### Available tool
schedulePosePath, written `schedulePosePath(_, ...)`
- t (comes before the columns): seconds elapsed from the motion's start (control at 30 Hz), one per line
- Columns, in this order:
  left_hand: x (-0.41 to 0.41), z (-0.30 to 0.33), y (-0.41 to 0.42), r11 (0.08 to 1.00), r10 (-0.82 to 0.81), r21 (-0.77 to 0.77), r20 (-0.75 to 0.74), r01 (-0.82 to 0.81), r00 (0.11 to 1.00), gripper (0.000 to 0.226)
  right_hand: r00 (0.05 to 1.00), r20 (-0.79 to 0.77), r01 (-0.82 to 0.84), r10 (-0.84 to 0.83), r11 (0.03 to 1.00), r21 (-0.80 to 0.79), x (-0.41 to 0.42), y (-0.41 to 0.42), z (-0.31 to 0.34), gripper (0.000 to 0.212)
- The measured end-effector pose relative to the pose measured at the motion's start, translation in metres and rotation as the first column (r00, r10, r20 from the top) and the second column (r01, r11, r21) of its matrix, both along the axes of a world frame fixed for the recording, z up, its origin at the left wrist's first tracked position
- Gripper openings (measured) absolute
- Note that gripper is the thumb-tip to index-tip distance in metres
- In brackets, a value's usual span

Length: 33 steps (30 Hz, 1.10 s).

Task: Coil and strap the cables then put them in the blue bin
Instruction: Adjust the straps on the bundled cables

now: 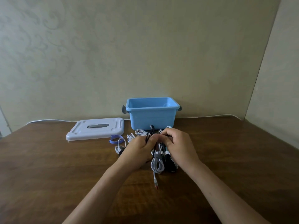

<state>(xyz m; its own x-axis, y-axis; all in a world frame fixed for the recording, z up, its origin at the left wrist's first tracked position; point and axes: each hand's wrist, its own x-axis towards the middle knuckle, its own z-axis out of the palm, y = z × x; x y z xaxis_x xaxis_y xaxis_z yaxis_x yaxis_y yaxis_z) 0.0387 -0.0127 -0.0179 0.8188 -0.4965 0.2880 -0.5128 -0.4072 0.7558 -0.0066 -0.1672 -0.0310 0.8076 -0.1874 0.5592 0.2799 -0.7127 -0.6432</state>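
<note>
Black cable (149,135): thin, looped, held just in front of the blue bin (152,118).
Left hand (140,149): fingers curled round the black cable.
Right hand (176,144): pinching the same cable.
White cable (157,164): coiled, strapped, lying on the surface (64,175).

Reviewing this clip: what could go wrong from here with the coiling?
Both hands, left hand and right hand, grip a thin black cable directly over the strapped white cable; loops may snag it. The purple strap lies off to the left, so reaching for it may let the coil spring open.
</note>
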Motion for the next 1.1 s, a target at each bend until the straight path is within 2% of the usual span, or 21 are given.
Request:
schedulePosePath(0.13,0.003,0.002,0.004,0.998,0.015,0.053,0.040,-0.017,0.999,0.049,0.998,-0.058,0.009,-0.014,0.996,-0.089,-0.001,-0.004,0.004,0.029)
schedulePosePath(0.3,0.008,0.004,0.010,0.994,0.112,0.005,0.040,-0.112,0.993,0.044,0.975,-0.184,0.056,-0.122,0.944,-0.326,-0.007,-0.015,0.015,0.043)
schedulePosePath(0.4,0.009,0.005,0.011,0.991,0.136,-0.003,0.072,-0.136,0.988,0.043,0.967,-0.167,0.111,-0.193,0.907,-0.406,-0.010,-0.017,0.019,0.034)
schedulePosePath(0.53,0.012,0.006,0.015,0.981,0.186,-0.064,0.076,-0.181,0.980,0.042,0.971,-0.149,0.117,-0.185,0.919,-0.376,-0.012,-0.021,0.025,0.019)
schedulePosePath(0.67,0.017,0.006,0.017,0.970,0.201,-0.137,-0.002,-0.199,0.980,0.043,0.972,-0.152,0.115,-0.181,0.923,-0.367,-0.011,-0.022,0.024,0.018)
schedulePosePath(0.77,0.015,0.002,0.014,0.978,0.178,-0.111,-0.021,-0.179,0.984,0.042,0.982,-0.098,0.130,-0.160,0.957,-0.259,-0.009,-0.019,0.020,0.011)
schedulePosePath(0.9,0.014,0.000,0.012,0.976,0.195,-0.100,-0.007,-0.195,0.981,0.044,0.994,-0.105,0.013,-0.022,0.996,-0.086,-0.007,-0.006,0.014,0.018)
schedulePosePath(1.0,0.012,-0.002,0.009,0.983,0.147,-0.115,0.016,-0.144,0.989,0.043,0.997,-0.076,-0.036,0.035,0.999,-0.018,-0.005,0.003,0.009,0.021)
schedulePosePath(1.1,0.013,-0.011,0.004,0.993,0.103,-0.054,0.019,-0.101,0.995,0.045,0.998,-0.046,-0.050,0.050,0.999,-0.015,-0.006,0.008,0.008,0.021)
